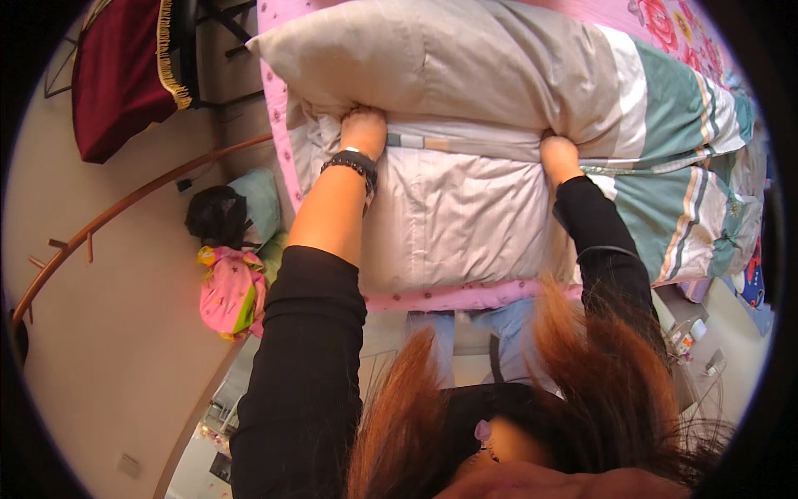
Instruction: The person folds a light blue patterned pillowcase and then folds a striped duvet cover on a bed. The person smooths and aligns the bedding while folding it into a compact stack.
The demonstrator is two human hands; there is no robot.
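A thick quilt [455, 224] in a beige, white and green cover lies folded on the bed before me. Its far part rises as a puffy beige roll [474, 75]; the nearer part spreads flatter towards me. At the left of the crease between them, my left hand [363, 132] grips the cloth, its fingers sunk into the fold and mostly hidden. A dark band and a beaded bracelet [350, 163] circle that wrist. Further right along the same crease, my right hand [559, 155] is closed on the cover, with its fingertips hidden too.
Pink floral bedding [667, 31] shows beyond the quilt, and a pink edge [449, 295] runs before my legs. To the left are a wooden coat stand [118, 212], a pink bag [230, 293] and a dark red fringed cloth [121, 75]. Small items [692, 334] stand at right.
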